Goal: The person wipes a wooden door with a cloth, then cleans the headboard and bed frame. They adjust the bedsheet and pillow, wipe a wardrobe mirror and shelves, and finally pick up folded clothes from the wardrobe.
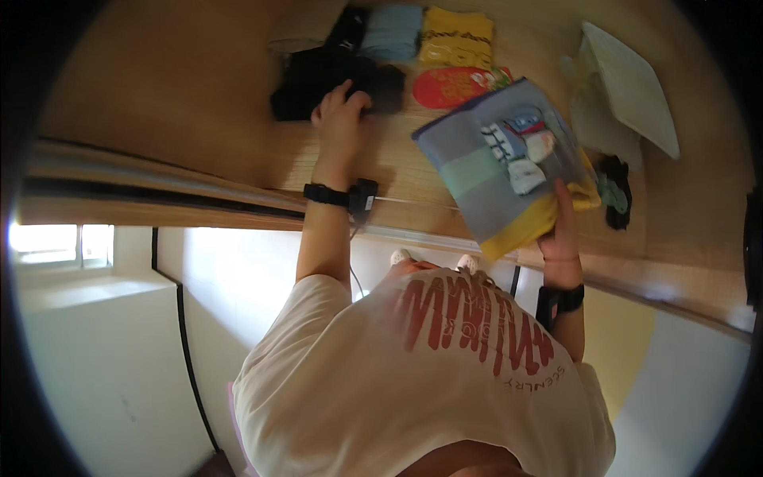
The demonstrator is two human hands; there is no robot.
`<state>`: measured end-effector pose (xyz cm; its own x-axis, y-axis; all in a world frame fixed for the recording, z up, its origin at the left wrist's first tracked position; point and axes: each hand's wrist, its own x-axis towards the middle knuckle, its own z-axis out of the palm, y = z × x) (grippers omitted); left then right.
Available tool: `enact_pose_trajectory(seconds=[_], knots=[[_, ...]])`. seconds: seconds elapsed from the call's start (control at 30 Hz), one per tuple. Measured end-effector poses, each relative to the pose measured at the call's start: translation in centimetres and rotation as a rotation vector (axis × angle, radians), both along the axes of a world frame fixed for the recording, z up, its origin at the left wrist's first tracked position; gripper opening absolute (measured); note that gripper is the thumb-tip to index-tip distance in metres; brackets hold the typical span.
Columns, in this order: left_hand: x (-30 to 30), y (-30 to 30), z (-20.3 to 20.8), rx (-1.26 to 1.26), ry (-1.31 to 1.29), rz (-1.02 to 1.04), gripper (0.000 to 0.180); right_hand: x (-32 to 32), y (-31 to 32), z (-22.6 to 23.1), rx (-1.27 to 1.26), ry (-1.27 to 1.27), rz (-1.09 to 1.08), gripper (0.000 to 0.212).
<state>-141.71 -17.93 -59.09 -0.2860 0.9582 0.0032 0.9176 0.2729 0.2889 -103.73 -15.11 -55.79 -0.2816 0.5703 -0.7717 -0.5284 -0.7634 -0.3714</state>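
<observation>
In front of me on a wooden shelf, my left hand (341, 115) rests on a folded black cloth (306, 83), its fingers apart and slightly bent. My right hand (561, 230) grips the near right edge of a folded garment (469, 151), thumb on top and the other fingers hidden beneath. This garment is grey with a pale green patch, a yellow edge and a cartoon print. It is tilted and seems raised off the shelf.
Behind stand folded light blue cloth (393, 32) and yellow cloth (457, 37). A red oval piece (447, 87) lies partly under the garment. To the right are a white bin (632, 87) and a small dark and green cloth bundle (614, 193). The shelf's front edge (425, 230) runs before me.
</observation>
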Motion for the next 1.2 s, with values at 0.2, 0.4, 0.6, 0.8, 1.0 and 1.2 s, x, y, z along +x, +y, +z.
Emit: enact_pose_trajectory(seconds=[0.2, 0.4, 0.6, 0.8, 1.0, 1.2], knots=[[8.0, 4.8, -1.4, 0.251, -0.130, -0.210, 0.017, 7.6, 4.1, -4.8, -0.011, -0.063, -0.095, 0.033], [14.9, 7.2, 2.5, 0.313, -0.294, -0.437, 0.018, 9.5, 5.1, -5.1, 0.008, 0.043, -0.079, 0.046], [24.5, 8.1, 4.0, 0.275, -0.438, -0.797, 0.019, 8.2, 4.5, -3.4, 0.103, 0.122, -0.041, 0.065], [20.2, 4.4, 6.5, 0.130, -0.384, -0.882, 0.020, 2.8, 0.6, 0.3, 0.266, 0.102, -0.058, 0.073], [4.7, -1.0, 8.7, 0.269, -0.562, -0.516, 0.045, -4.7, -3.5, 5.4, 0.171, -0.045, -0.080, 0.065], [-8.1, -7.1, 4.2, -0.149, 0.281, 0.270, 0.046, -5.0, -3.1, 5.5, 0.084, -0.071, -0.169, 0.060]])
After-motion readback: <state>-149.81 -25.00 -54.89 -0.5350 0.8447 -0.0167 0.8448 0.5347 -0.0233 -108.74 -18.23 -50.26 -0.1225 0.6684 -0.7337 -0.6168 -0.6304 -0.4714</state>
